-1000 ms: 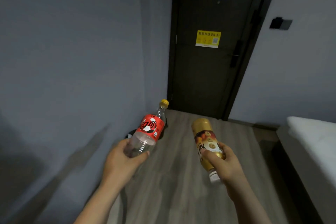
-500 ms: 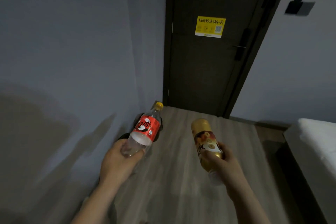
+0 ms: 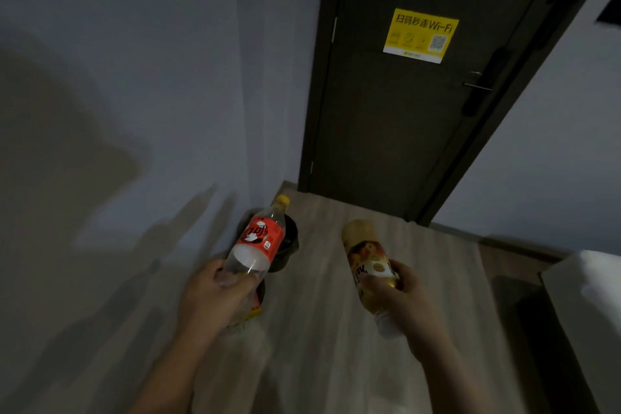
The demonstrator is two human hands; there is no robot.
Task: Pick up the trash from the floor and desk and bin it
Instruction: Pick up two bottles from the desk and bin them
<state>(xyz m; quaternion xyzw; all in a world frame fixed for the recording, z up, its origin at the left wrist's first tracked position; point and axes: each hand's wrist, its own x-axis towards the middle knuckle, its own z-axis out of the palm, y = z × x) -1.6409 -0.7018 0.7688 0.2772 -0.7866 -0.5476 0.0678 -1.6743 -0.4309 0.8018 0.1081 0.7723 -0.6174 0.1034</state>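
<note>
In the head view, a strip of pale wooden floor (image 3: 319, 329) runs from the near edge to the dark door (image 3: 386, 128) at the far end. This strip is the open room for moving. On the left it is closed by a grey wall (image 3: 134, 111), which meets the door frame in the far corner. On the right it is closed by the edge of a bed (image 3: 598, 296) with white cover, and behind the bed there is another light wall (image 3: 554, 161).

The door carries a yellow Wi-Fi sticker (image 3: 421, 35) and a metal handle (image 3: 477, 86) on its right side. A black round bin (image 3: 290, 242) stands on the floor just beside the left wall, near the far corner. It is partly hidden, so what is inside it I cannot tell.

The left hand (image 3: 215, 299) has its fingers curled around the bottom part of a clear bottle (image 3: 257, 239) with red label and yellow cap. The bottle points away, and in the picture it lies in front of the bin. The right hand (image 3: 400, 306) grips a golden bottle (image 3: 366, 252) around its middle, over the open floor, to the right of the bin. The two bottles are well apart from each other.
</note>
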